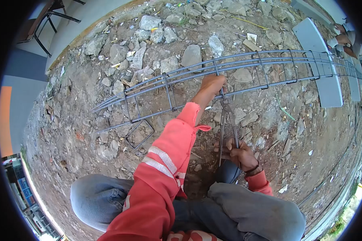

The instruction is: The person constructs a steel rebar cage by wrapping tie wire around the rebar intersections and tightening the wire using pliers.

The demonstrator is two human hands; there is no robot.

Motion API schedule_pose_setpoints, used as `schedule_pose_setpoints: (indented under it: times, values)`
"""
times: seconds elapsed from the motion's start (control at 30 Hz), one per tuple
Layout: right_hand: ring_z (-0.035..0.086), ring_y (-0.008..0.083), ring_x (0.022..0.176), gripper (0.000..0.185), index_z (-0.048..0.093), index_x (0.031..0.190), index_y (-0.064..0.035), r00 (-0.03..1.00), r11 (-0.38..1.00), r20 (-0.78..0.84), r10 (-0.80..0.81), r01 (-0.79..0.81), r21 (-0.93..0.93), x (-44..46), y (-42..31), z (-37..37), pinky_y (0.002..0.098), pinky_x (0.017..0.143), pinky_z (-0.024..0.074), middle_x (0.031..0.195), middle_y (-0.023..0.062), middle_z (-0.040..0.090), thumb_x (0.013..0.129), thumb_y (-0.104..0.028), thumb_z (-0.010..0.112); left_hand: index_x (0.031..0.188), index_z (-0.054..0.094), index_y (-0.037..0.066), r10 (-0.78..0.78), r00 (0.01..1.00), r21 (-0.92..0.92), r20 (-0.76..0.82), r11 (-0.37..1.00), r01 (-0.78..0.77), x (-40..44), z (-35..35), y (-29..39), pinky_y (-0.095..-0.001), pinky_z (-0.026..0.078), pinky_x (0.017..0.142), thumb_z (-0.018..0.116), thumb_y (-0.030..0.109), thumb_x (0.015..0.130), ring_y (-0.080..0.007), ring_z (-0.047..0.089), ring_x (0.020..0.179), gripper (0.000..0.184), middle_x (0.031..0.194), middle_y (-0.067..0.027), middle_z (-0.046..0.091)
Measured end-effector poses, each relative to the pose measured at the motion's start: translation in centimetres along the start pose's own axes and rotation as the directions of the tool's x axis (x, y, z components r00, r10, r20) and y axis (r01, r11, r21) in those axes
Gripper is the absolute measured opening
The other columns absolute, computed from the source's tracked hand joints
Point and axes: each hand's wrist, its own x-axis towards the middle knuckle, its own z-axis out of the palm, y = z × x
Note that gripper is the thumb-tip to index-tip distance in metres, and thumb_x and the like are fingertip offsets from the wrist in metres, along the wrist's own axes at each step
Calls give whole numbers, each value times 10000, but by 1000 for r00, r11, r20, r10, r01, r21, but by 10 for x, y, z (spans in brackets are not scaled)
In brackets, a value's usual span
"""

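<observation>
Steel cage (216,66), left grip (214,83) (fingertips hidden), pincers (226,108), tips unclear

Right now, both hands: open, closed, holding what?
Left hand: curled at the rebar cage; whether it grips can't be told.
Right hand: closed, holding long-handled pincers by the handles.

Bright, diffuse daylight falls evenly on the rubble-strewn ground (84,148), leaving soft shadows and a darker patch between the knees (257,209). Wide-lens distortion bows the steel cage (262,70); black vignetting rounds the borders, while the centre looks fairly sharp.
</observation>
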Motion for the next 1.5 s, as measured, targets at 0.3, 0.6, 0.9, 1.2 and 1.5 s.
schedule_pose_setpoints:
  times: [0.3,0.6,0.9,1.2,1.5]
  values:
    - [639,314,1006,483,622,1210,-28,944,441,-318,-91,-248,-862,-36,-41,14,411,849,520,1095,209,621,757,54,473,982,630,-28,-13,1000,-69,-9,998,13,2,3,2,-362,551,675,603,143,821,-254,683,752,236,975,-131,659]
    - [559,467,1039,422,558,1182,51,886,10,-95,-453,-101,-995,-21,-45,14,503,905,463,1102,258,577,771,58,462,1008,619,-20,-41,999,-49,-10,998,40,2,1,2,-368,552,662,607,148,812,-253,682,753,258,971,-134,652]
    - [600,470,960,399,546,1180,15,871,-164,-163,-463,-265,-950,-14,-48,26,519,828,486,1069,245,602,789,57,476,1041,613,-19,-28,1000,-25,-14,999,28,2,2,2,-373,557,670,591,168,814,-265,698,741,295,963,-134,665]
    - [640,439,800,218,580,979,-18,749,-48,-149,-645,-234,-971,30,-7,-36,533,667,508,877,199,644,858,-173,672,1133,567,-41,-55,998,-60,-4,997,55,7,3,0,-360,584,661,535,153,834,-263,704,757,358,978,-159,674]
    - [652,410,777,203,635,915,-61,723,-125,-187,-665,-355,-927,37,-30,-54,495,656,521,841,179,660,863,-247,698,1125,571,-10,-69,998,-64,11,996,70,6,2,4,-384,561,678,481,128,823,-236,699,791,344,988,-150,693]
